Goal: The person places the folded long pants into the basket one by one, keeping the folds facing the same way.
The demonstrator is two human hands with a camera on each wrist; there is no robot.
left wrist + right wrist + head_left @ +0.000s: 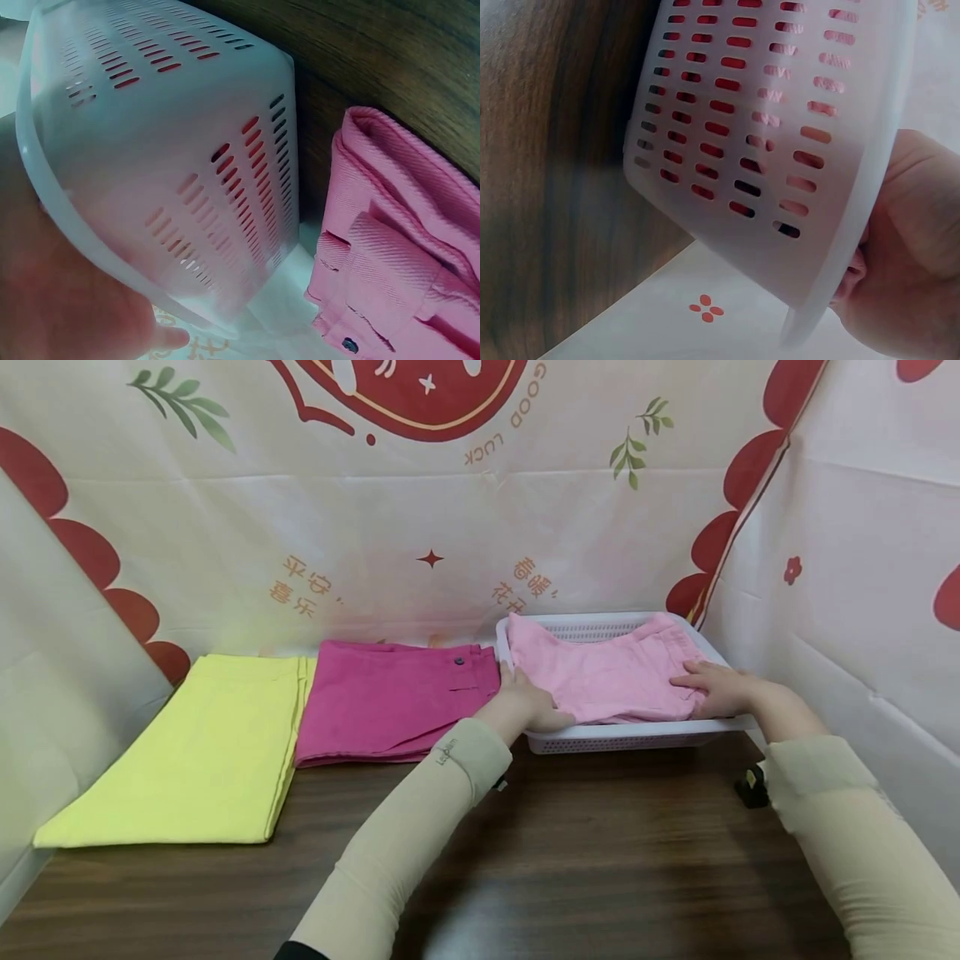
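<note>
Light pink folded fabric (pixel 611 672) lies inside a white perforated plastic basket (pixel 622 745) at the back right of the table. My left hand (pixel 527 700) is at the basket's left front corner, reaching over the rim, its thumb against the pink fabric. In the left wrist view one fingertip shows just past the basket's rim (pixel 97 251). My right hand (pixel 720 687) rests at the right end of the pink fabric with fingers spread over it. The right wrist view shows that hand over the rim; its fingertips are hidden there. Red shows through the basket's slots.
Folded magenta pants (pixel 397 702) with a dark button lie left of the basket. Beside them is a folded yellow garment (pixel 180 752). Printed cloth walls (pixel 435 518) enclose the back and sides of the brown wooden table (pixel 600 843).
</note>
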